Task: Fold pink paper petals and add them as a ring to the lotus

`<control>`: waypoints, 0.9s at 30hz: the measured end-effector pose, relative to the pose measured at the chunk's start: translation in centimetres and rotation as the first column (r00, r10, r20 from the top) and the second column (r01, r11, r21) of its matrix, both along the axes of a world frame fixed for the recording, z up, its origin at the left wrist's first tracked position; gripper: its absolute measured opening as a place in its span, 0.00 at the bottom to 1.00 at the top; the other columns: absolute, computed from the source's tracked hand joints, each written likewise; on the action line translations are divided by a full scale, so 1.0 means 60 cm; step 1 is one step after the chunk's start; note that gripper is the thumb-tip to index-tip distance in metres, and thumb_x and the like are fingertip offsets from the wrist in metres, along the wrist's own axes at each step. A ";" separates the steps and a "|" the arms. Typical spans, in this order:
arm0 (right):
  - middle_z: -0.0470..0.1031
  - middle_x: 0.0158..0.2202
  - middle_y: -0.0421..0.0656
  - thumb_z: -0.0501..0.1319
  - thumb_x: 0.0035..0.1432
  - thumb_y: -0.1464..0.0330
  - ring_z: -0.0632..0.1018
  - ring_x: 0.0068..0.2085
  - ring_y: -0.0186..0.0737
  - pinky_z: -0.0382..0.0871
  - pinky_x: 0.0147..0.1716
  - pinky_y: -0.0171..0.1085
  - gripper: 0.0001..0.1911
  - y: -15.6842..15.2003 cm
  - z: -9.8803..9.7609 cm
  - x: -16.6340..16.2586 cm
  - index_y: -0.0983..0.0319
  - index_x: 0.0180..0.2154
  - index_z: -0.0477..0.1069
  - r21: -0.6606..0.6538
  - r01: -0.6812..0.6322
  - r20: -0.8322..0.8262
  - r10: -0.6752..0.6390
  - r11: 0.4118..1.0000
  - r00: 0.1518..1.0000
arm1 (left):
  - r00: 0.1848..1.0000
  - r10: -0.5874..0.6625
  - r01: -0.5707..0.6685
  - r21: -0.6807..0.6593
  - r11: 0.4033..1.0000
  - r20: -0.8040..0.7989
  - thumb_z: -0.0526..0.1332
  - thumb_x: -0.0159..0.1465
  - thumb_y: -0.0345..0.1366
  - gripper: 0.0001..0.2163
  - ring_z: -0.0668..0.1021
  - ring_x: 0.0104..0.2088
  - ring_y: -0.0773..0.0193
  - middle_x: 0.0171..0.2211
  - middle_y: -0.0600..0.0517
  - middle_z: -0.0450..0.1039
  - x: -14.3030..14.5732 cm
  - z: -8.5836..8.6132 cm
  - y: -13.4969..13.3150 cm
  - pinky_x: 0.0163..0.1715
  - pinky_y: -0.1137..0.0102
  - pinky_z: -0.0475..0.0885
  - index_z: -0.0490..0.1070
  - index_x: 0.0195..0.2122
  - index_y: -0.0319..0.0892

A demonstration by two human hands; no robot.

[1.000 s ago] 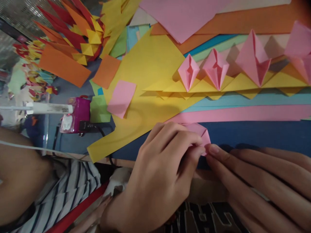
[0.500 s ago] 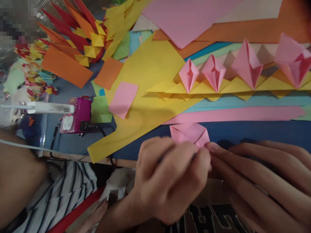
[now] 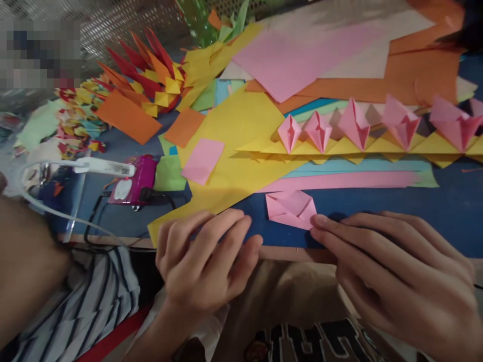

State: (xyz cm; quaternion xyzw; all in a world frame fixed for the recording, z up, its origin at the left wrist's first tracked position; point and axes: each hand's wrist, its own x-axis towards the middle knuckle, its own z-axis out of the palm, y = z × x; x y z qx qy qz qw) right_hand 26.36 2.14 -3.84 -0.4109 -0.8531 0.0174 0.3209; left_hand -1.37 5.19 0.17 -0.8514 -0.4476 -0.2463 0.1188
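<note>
A small pink folded paper [image 3: 290, 207] lies near the table's front edge, with creased flaps meeting toward its middle. My right hand [image 3: 400, 266] pinches its right corner between thumb and forefinger; the other fingers stretch out over the blue table. To the left, my left hand [image 3: 207, 256] hovers at the table edge, apart from the paper, its fingers loosely curved and spread with nothing between them. Behind the folded piece runs a long pink strip [image 3: 339, 181].
Several pink folded paper shapes [image 3: 318, 131] stand along a yellow zigzag strip [image 3: 339, 149]. A magenta power adapter [image 3: 136, 181] with cables sits left. Yellow sheet [image 3: 234, 120], orange pieces [image 3: 128, 115] and a red-orange spiky paper model [image 3: 151, 75] lie behind. Another person's arm [image 3: 26, 271] is at left.
My left hand has come off the pink folded paper and moved left, its fingers opening. My right hand keeps its pinch on the corner. The camera view has shifted slightly.
</note>
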 end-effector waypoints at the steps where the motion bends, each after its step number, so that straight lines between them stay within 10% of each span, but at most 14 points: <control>1: 0.85 0.56 0.45 0.66 0.63 0.79 0.80 0.50 0.54 0.71 0.51 0.54 0.21 0.000 0.000 0.000 0.68 0.57 0.80 -0.003 -0.002 -0.003 0.002 1.000 1.000 | 0.999 -0.027 0.027 -0.004 1.000 0.039 0.70 0.68 0.32 0.09 0.81 0.44 0.53 0.44 0.47 0.86 0.008 0.006 0.005 0.49 0.57 0.74 0.82 0.49 0.41; 8: 0.83 0.56 0.49 0.63 0.66 0.78 0.79 0.53 0.52 0.71 0.53 0.52 0.17 0.001 0.007 0.003 0.67 0.54 0.79 -0.024 -0.009 -0.021 0.009 1.000 1.000 | 0.887 -0.460 0.399 -0.439 0.805 -0.038 0.56 0.79 0.32 0.16 0.75 0.62 0.56 0.65 0.49 0.75 0.074 0.014 0.082 0.60 0.59 0.71 0.70 0.66 0.41; 18: 0.80 0.47 0.46 0.68 0.66 0.77 0.79 0.45 0.41 0.72 0.47 0.44 0.08 0.009 0.022 -0.026 0.64 0.47 0.77 -0.124 0.165 -0.166 -0.185 0.978 0.969 | 0.892 -0.440 0.427 -0.505 0.750 0.101 0.58 0.77 0.31 0.08 0.73 0.49 0.59 0.51 0.50 0.73 0.069 0.013 0.098 0.48 0.63 0.71 0.78 0.48 0.42; 27: 0.77 0.47 0.45 0.64 0.71 0.76 0.76 0.46 0.42 0.70 0.46 0.44 0.07 0.014 0.024 -0.030 0.62 0.49 0.75 -0.154 0.150 -0.059 -0.161 0.977 0.985 | 0.891 -0.453 0.444 -0.294 0.846 0.042 0.59 0.78 0.36 0.08 0.76 0.51 0.57 0.51 0.52 0.80 0.055 -0.011 0.091 0.51 0.62 0.75 0.79 0.49 0.45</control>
